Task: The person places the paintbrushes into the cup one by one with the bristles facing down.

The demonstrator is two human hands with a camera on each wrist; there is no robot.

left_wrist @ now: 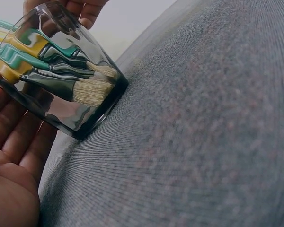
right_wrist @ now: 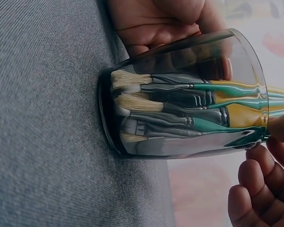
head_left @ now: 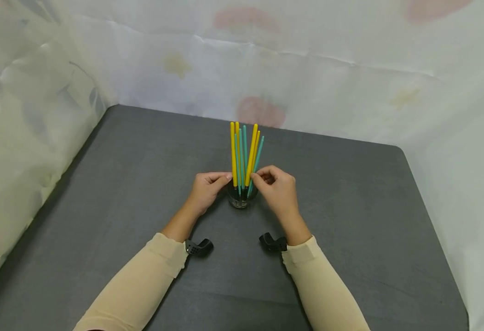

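Glass: a clear glass [head_left: 239,198] stands upright on the grey worktop [head_left: 142,174], near the middle, between the two hands. In the wrist views its thick base sits flat on the cloth-like surface.
Brushes: a bunch of paint brushes [head_left: 244,151] with yellow and teal handles stands in the glass, bristles down and handles pointing up. Through the glass wall, in the right wrist view, the pale bristles [right_wrist: 128,90] and the dark metal ferrules are seen close to the bottom.
Left hand: the left hand [head_left: 206,188] is at the left side of the glass, its fingertips touching the yellow handles just above the rim. In the left wrist view the fingers [left_wrist: 9,127] lie nearly straight beside the glass wall; the hand is open and grips nothing.
Right hand: the right hand [head_left: 277,186] is at the right side of the glass, fingers bent, with thumb and first finger meeting at a yellow handle just above the rim. It seems to pinch this brush.
Sleeves: both forearms wear beige sleeves [head_left: 142,280], with a small black device at each wrist.
Background: white crumpled sheeting [head_left: 349,69] with faint coloured spots stands behind and beside the worktop.
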